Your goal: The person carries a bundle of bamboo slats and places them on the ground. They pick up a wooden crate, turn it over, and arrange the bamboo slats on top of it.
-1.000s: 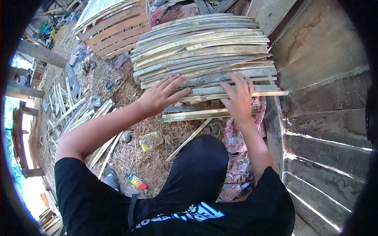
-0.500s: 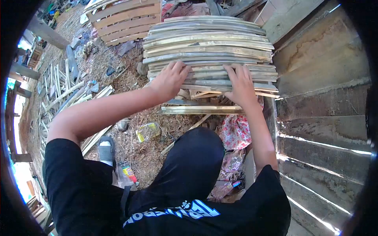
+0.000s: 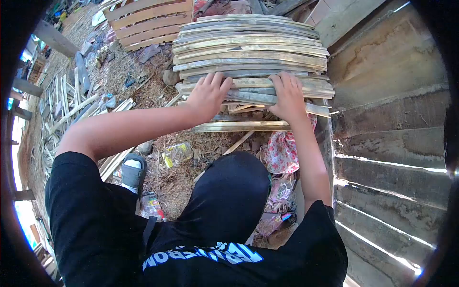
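Long thin wooden slats [image 3: 253,52] lie side by side in a wide layer at the top centre. On the near part of this layer rests my left hand [image 3: 209,94], its fingers bent over the slats. My right hand [image 3: 287,97] lies on the same slats farther right, fingers bent and a little apart. Both palms face down, and the undersides of the fingertips are hidden. Nearer to me, a separate pale slat [image 3: 244,126] runs crosswise below both hands.
A slatted wooden crate [image 3: 150,24] stands at the upper left. Loose wood strips [image 3: 64,105] lie on the ground at left. A plank wall [image 3: 392,129] rises at right. Floral cloth [image 3: 283,153] and a clear plastic bottle [image 3: 178,155] are near my knee.
The view has shifted slightly. Both hands stay on the near slats; a grey slat between them now sits at a different angle, and the near edge looks less even.
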### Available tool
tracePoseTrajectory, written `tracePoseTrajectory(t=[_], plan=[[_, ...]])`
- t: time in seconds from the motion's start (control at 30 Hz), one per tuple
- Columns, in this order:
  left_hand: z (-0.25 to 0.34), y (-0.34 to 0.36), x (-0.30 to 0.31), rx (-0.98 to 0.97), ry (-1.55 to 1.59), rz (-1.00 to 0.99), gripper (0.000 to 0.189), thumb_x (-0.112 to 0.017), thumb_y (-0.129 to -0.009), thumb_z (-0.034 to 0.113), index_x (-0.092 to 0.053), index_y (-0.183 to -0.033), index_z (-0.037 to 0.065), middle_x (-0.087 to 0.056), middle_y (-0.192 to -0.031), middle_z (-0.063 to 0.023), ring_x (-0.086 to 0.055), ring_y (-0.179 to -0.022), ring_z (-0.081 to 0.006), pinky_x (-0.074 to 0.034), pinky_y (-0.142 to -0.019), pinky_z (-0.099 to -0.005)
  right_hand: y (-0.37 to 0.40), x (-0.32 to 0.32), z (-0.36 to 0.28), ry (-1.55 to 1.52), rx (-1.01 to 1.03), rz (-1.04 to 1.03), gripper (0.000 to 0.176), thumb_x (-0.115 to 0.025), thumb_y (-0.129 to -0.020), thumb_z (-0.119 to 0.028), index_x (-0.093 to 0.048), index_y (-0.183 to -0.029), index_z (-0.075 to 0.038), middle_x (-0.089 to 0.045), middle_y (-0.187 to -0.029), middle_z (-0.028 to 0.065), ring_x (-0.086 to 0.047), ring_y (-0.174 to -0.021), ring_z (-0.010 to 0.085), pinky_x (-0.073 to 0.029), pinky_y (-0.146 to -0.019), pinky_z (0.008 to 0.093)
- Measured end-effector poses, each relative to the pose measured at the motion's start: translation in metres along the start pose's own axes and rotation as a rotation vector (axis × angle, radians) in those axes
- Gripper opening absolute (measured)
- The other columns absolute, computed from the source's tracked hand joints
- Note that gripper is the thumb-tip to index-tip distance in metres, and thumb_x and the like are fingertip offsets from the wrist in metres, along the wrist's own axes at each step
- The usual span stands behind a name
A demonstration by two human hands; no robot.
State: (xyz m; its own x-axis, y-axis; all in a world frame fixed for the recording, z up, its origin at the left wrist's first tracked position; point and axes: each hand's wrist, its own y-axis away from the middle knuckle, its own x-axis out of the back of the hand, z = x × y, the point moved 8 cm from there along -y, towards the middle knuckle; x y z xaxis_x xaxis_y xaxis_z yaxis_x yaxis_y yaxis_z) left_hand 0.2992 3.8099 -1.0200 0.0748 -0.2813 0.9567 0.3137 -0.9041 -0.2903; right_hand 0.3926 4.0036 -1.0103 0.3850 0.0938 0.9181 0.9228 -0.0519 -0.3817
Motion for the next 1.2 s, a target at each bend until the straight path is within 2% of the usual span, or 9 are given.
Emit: tracePoseTrajectory(t=[0.1,0.2,0.3,0.53,0.63,0.67,0.77,1.03,1.2], plan=[[-0.002,-0.004,-0.003,-0.060,-0.069,-0.097,0.068,-0.081,-0.077,0.013,-0.051,-0.136,-0.004,-0.056,-0.126,-0.0195,-0.057,-0.121,-0.0367,-0.051,-0.102,-0.0457,-0.002,0.001,-0.002,0.021,0.008,-0.065,0.083,-0.094,-0.054,-0.015,-0.061,-0.130,-0.010,-0.059,-0.129,0.0118,-0.057,-0.124,0.0331,-0.044,-0.109,0.0471],[-0.011,-0.008,0.001,-0.034,0.097,-0.238,0.071,-0.084,-0.076,0.015,-0.052,-0.135,-0.004,-0.055,-0.126,-0.0205,-0.057,-0.122,-0.0378,-0.054,-0.102,-0.0456,-0.005,0.009,-0.009,-0.012,0.077,-0.048,0.083,-0.094,-0.055,-0.016,-0.061,-0.131,-0.009,-0.060,-0.131,0.0127,-0.057,-0.127,0.0330,-0.043,-0.111,0.0472],[-0.004,-0.004,0.001,-0.054,0.079,-0.273,0.073,-0.087,-0.074,0.017,-0.053,-0.134,-0.005,-0.055,-0.125,-0.0207,-0.057,-0.122,-0.0383,-0.056,-0.101,-0.0453,-0.005,0.008,-0.014,0.022,0.090,-0.040,0.085,-0.094,-0.056,-0.017,-0.060,-0.134,-0.007,-0.061,-0.133,0.0129,-0.056,-0.130,0.0328,-0.042,-0.113,0.0471],[-0.012,0.004,0.003,-0.150,0.095,-0.080,0.051,-0.071,-0.086,0.010,-0.056,-0.134,-0.001,-0.057,-0.122,-0.0161,-0.060,-0.117,-0.0325,-0.055,-0.096,-0.0429,-0.009,-0.002,-0.020,0.112,0.090,-0.107,0.087,-0.092,-0.056,-0.017,-0.059,-0.136,-0.005,-0.060,-0.136,0.0147,-0.055,-0.133,0.0343,-0.039,-0.116,0.0496],[-0.020,0.007,0.008,-0.180,0.196,-0.099,0.048,-0.066,-0.090,0.010,-0.055,-0.136,0.001,-0.057,-0.121,-0.0145,-0.060,-0.115,-0.0306,-0.055,-0.094,-0.0418,-0.003,-0.010,-0.017,0.154,0.031,-0.141,0.085,-0.090,-0.056,-0.015,-0.058,-0.135,-0.005,-0.059,-0.134,0.0164,-0.055,-0.130,0.0368,-0.039,-0.117,0.0507],[-0.022,0.008,0.005,-0.226,0.201,-0.167,0.068,-0.065,-0.090,0.008,-0.043,-0.154,0.003,-0.056,-0.128,-0.0203,-0.060,-0.116,-0.0366,-0.053,-0.101,-0.0440,0.000,-0.011,-0.017,0.168,0.034,-0.123,0.084,-0.089,-0.056,-0.013,-0.057,-0.134,-0.004,-0.058,-0.131,0.0169,-0.055,-0.128,0.0380,-0.039,-0.116,0.0511],[-0.031,0.018,0.021,-0.324,0.148,-0.168,0.080,-0.068,-0.087,0.008,-0.038,-0.160,0.002,-0.056,-0.133,-0.0202,-0.058,-0.118,-0.0361,-0.052,-0.103,-0.0448,0.001,-0.007,-0.029,0.199,-0.003,-0.097,0.081,-0.086,-0.057,-0.009,-0.055,-0.133,-0.003,-0.057,-0.126,0.0177,-0.055,-0.124,0.0400,-0.041,-0.114,0.0519],[-0.053,0.042,0.012,-0.399,0.281,-0.146,0.092,-0.070,-0.084,0.008,-0.032,-0.167,0.000,-0.052,-0.143,-0.0238,-0.055,-0.126,-0.0377,-0.048,-0.105,-0.0470,0.000,-0.014,-0.037,0.310,-0.103,-0.240,0.073,-0.081,-0.062,-0.003,-0.054,-0.129,-0.002,-0.055,-0.126,0.0191,-0.055,-0.122,0.0417,-0.045,-0.109,0.0500],[-0.048,0.047,0.018,-0.339,0.406,-0.195,0.090,-0.078,-0.081,0.014,-0.038,-0.161,-0.001,-0.052,-0.139,-0.0244,-0.055,-0.126,-0.0406,-0.047,-0.106,-0.0494,0.003,-0.007,-0.042,0.338,-0.069,-0.109,0.058,-0.073,-0.068,0.002,-0.056,-0.123,-0.003,-0.058,-0.128,0.0182,-0.057,-0.122,0.0417,-0.049,-0.106,0.0494]])
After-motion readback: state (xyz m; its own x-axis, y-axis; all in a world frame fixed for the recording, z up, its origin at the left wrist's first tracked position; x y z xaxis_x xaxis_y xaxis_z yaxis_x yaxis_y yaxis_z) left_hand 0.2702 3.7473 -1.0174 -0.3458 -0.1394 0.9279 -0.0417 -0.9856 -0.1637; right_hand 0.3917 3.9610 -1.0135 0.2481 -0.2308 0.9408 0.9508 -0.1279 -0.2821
